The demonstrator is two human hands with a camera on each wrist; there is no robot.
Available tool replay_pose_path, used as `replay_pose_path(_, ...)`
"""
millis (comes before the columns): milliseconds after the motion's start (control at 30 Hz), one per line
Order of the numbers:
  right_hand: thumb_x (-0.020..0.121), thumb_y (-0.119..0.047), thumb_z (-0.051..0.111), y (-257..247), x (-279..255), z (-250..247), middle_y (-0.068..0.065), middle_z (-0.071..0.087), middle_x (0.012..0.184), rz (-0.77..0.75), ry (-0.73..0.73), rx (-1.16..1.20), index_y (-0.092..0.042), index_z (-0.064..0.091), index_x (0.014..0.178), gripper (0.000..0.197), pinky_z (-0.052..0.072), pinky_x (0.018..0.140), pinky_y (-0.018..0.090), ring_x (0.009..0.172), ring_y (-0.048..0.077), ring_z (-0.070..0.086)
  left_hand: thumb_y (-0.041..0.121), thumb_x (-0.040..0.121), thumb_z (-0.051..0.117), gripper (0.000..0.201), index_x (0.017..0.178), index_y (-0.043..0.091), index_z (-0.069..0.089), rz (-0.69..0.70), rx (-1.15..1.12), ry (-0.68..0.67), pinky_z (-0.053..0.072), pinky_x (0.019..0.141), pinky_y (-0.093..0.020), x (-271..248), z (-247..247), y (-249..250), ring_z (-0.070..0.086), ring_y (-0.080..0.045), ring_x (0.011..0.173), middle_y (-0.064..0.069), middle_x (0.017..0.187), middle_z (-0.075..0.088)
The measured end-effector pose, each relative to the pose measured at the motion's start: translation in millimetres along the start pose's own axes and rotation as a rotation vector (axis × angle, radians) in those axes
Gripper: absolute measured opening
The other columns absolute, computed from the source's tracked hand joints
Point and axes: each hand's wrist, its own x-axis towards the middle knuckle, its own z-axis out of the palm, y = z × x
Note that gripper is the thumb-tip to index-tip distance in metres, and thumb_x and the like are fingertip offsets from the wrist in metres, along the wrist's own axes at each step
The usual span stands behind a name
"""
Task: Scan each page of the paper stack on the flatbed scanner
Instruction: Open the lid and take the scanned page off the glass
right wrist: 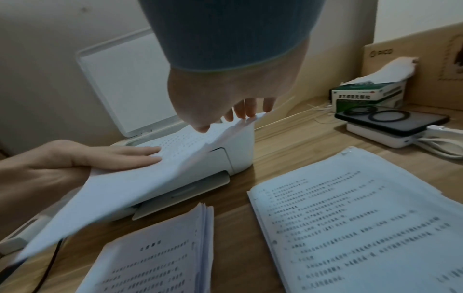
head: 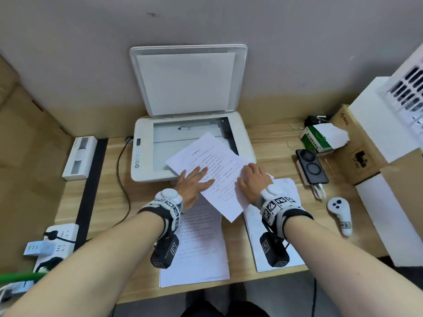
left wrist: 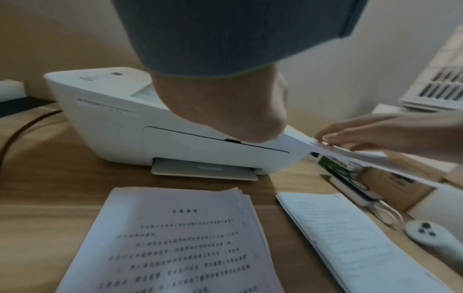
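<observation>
From overhead, the left hand lies flat with fingers spread on a white printed sheet of paper, which sits askew, half on the glass of the white flatbed scanner with its lid raised against the wall and half jutting over the front edge. The right hand rests on the sheet's right side, fingers bent at its edge. On the light wooden counter below the wrists lie two printed paper stacks, the left stack and the right stack. A dark phone on a white charger, a green-and-white box and a white handheld controller stand to the right. From the left wrist, the palm's heel presses the sheet against the scanner's front top edge, fingers hidden; the right hand's fingertips touch the sheet's far edge. From the right wrist, the fingers pinch the sheet's lifted right edge with the thumb on top, while the left hand's straight fingers press flat on the page.
</observation>
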Motion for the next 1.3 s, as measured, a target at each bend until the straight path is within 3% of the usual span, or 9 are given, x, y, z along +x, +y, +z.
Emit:
replay_pose_path(267,0.101,-0.035,0.038,100.4,-28.6,-1.4,0.02,0.056,0.126,0.293,-0.016,0.113,-0.004,0.05,0.125,0.041,0.043,0.095,0.043,0.115,0.038,0.055,-0.016,0.083,0.044,0.081,0.15,0.028,0.035,0.351,0.086,-0.07,-0.004,0.12,-0.047,43.3,15.4,96.8,-0.008,-0.025,0.15,-0.007,0.163,0.001)
replay_pose_path(433,0.098,-0.025,0.051,164.5,-60.6,27.7,0.011,0.066,0.11,0.464,-0.02,0.299,-0.009,0.055,0.115,0.024,0.048,0.076,0.036,0.1,0.035,0.063,-0.006,0.091,0.049,0.066,0.147,0.03,0.042,0.445,0.12,-0.141,-0.002,0.121,-0.047,74.7,55.1,137.2,-0.004,-0.027,0.15,-0.007,0.163,0.005)
replay_pose_path(533,0.094,-0.024,0.055,187.4,-79.3,44.7,0.009,0.067,0.097,0.503,0.02,0.314,-0.013,0.061,0.098,0.014,0.048,0.07,0.036,0.088,0.033,0.063,0.014,0.103,0.039,0.051,0.15,0.032,0.032,0.385,0.172,-0.246,-0.004,0.12,-0.041,84.5,75.8,154.3,-0.006,-0.022,0.15,-0.003,0.163,-0.001)
replay_pose_path(633,0.088,-0.026,0.057,199.4,-86.5,74.4,0.005,0.063,0.081,0.542,0.09,0.362,-0.017,0.055,0.078,0.014,0.038,0.056,0.031,0.071,0.026,0.056,0.015,0.103,0.04,0.052,0.15,0.035,0.03,0.381,0.217,-0.265,-0.006,0.118,-0.039,93.2,108.1,160.2,-0.008,-0.023,0.15,-0.004,0.163,-0.004)
replay_pose_path(733,0.088,-0.023,0.057,201.1,-85.5,84.0,0.004,0.06,0.075,0.532,0.075,0.371,-0.017,0.05,0.073,0.018,0.034,0.055,0.031,0.066,0.024,0.051,0.007,0.1,0.042,0.059,0.151,0.033,0.029,0.33,0.171,-0.252,-0.003,0.119,-0.041,92.2,126.3,156.9,-0.008,-0.022,0.15,-0.003,0.163,-0.005)
replay_pose_path(867,0.089,-0.02,0.064,202.8,-78.4,90.7,0.007,0.061,0.088,0.562,0.061,0.296,-0.016,0.055,0.087,0.011,0.04,0.064,0.034,0.084,0.029,0.056,0.009,0.099,0.046,0.054,0.148,0.032,0.037,0.343,0.105,-0.18,0.009,0.119,-0.047,88.8,143.0,152.8,-0.004,-0.024,0.151,-0.003,0.163,-0.001)
replay_pose_path(1033,0.087,-0.006,0.06,185.8,-71.5,83.5,0.009,0.061,0.095,0.566,-0.016,0.265,-0.014,0.054,0.086,0.01,0.05,0.07,0.04,0.092,0.032,0.058,0.004,0.092,0.055,0.045,0.134,0.019,0.058,0.394,-0.015,-0.127,0.026,0.114,-0.047,87.1,124.3,143.7,0.015,-0.028,0.149,-0.01,0.16,0.022)
replay_pose_path(1200,0.086,-0.023,0.066,140.9,-70.2,82.8,0.001,0.063,0.085,0.482,-0.066,0.326,-0.021,0.052,0.083,0.014,0.045,0.065,0.034,0.082,0.025,0.06,0.0,0.09,0.05,0.05,0.138,0.013,0.053,0.273,-0.071,-0.044,0.032,0.112,-0.039,54.2,99.0,115.5,0.03,-0.027,0.143,-0.011,0.156,0.032)
replay_pose_path(1300,0.08,-0.028,0.07,89.0,-59.1,84.6,-0.003,0.065,0.08,0.391,-0.077,0.402,-0.021,0.056,0.081,0.015,0.041,0.062,0.03,0.077,0.021,0.061,0.001,0.09,0.049,0.055,0.142,0.014,0.048,0.137,-0.063,-0.05,0.03,0.114,-0.038,23.1,89.4,71.4,0.026,-0.026,0.145,-0.01,0.158,0.027)
